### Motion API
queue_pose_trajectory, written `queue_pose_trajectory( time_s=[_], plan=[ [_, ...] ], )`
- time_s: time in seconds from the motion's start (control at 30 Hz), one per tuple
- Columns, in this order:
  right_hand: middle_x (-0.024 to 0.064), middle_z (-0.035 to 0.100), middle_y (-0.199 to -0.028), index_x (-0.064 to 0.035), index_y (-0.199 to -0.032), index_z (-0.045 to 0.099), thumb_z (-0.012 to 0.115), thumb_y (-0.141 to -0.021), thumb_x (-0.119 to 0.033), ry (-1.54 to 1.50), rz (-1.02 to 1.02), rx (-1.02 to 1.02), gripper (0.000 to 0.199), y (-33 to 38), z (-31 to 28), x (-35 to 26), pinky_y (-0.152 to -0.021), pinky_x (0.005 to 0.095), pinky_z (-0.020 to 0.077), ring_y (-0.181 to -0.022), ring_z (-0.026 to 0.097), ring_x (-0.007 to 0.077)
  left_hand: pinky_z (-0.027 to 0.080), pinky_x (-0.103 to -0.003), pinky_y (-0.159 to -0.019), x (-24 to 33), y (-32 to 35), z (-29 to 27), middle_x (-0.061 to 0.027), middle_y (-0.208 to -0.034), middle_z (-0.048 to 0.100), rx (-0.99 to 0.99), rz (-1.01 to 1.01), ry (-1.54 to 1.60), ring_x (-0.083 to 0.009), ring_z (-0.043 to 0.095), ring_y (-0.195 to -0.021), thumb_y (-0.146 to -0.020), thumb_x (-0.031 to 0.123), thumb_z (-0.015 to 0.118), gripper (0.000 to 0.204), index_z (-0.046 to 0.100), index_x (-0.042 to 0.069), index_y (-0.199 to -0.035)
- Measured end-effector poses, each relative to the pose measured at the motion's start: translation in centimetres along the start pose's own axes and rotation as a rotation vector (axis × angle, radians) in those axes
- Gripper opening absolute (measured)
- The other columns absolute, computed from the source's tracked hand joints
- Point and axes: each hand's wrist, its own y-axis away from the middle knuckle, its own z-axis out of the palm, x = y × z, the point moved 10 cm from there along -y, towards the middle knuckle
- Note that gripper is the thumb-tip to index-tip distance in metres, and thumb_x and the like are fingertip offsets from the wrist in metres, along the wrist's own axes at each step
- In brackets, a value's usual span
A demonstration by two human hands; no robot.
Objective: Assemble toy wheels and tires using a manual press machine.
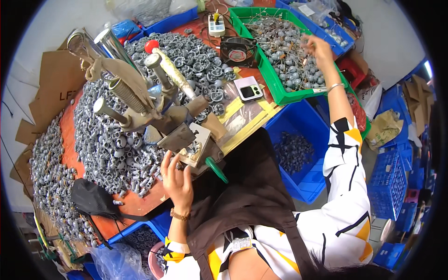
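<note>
Loading step, I judge: left hand (pixel 177 179) spread by the press (pixel 186 140); right hand (pixel 317 46), beyond it, pinching parts in the green bin (pixel 275 91); next, carry them to the press.

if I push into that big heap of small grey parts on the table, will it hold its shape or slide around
The heap of grey parts would probably slump and scatter: the pieces lie loose, and some have already spilled past the table edge. Many look rounded, so strays may roll. Each seems light, though the whole heap likely resists.

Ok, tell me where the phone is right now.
In the head view, the phone lies on the table right of centre, beside the green bin and just below the small fan.
</note>
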Motion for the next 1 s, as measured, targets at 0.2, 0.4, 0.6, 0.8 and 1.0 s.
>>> queue_pose_trajectory(
  time_s=[0.2, 0.4, 0.6, 0.8, 1.0],
  plan=[
    [0.0188, 0.063, -0.119, -0.0011, -0.071, 0.050, 0.046, -0.098, -0.016, -0.517, -0.471, -0.048, 0.032, -0.2, 0.4, -12.3, -0.095, 0.0380, 0.0499, -0.107, 0.062, 0.0281, 0.039, -0.039, -0.102, -2.7, 2.7, -4.9, -0.0156, -0.126, 0.058, 0.050, -0.065, -0.110, -0.0297, 0.052, -0.120, -0.085, 0.000, 0.063, 0.025, 0.064, 0.000, -0.110],
    [0.0106, 0.064, -0.100, -0.0013, -0.078, 0.054, 0.048, -0.099, -0.023, 0.008, -0.712, 0.081, 0.031, -0.8, 1.0, -15.7, -0.090, 0.0348, 0.0466, -0.096, 0.060, 0.0199, 0.040, -0.039, -0.099, -3.1, 4.0, -5.0, -0.0143, -0.123, 0.059, 0.045, -0.047, -0.229, -0.0302, 0.052, -0.116, -0.084, 0.001, 0.064, 0.025, 0.065, 0.002, -0.110],
    [0.0029, 0.068, -0.106, -0.0016, -0.111, 0.066, 0.067, -0.090, -0.032, 0.260, -0.240, -0.138, 0.037, -1.5, 4.1, -6.3, -0.093, 0.0277, 0.0439, -0.099, 0.060, 0.0124, 0.041, -0.044, -0.098, -2.0, 4.0, -3.9, -0.0146, -0.123, 0.057, -0.027, 0.065, -0.371, -0.0348, 0.051, -0.115, -0.079, 0.001, 0.069, 0.025, 0.064, 0.002, -0.104],
    [0.0081, 0.067, -0.108, -0.0042, -0.110, 0.065, 0.066, -0.089, -0.019, 0.561, -0.673, 0.110, 0.026, 0.5, 2.9, -9.8, -0.094, 0.0308, 0.0458, -0.103, 0.062, 0.0170, 0.041, -0.044, -0.099, -2.6, 4.4, -3.3, -0.0168, -0.125, 0.056, -0.069, 0.056, -0.382, -0.0363, 0.050, -0.117, -0.080, 0.002, 0.067, 0.025, 0.064, 0.002, -0.105],
    [0.0168, 0.067, -0.114, -0.0036, -0.096, 0.057, 0.049, -0.098, -0.004, 0.165, -0.905, 0.296, 0.007, 5.6, -0.8, -17.4, -0.099, 0.0321, 0.0448, -0.107, 0.062, 0.0212, 0.042, -0.042, -0.098, -2.3, 4.2, -3.4, -0.0145, -0.121, 0.059, -0.022, 0.113, -0.340, -0.0343, 0.053, -0.115, -0.080, -0.002, 0.066, 0.025, 0.065, 0.001, -0.105]
  ],
)
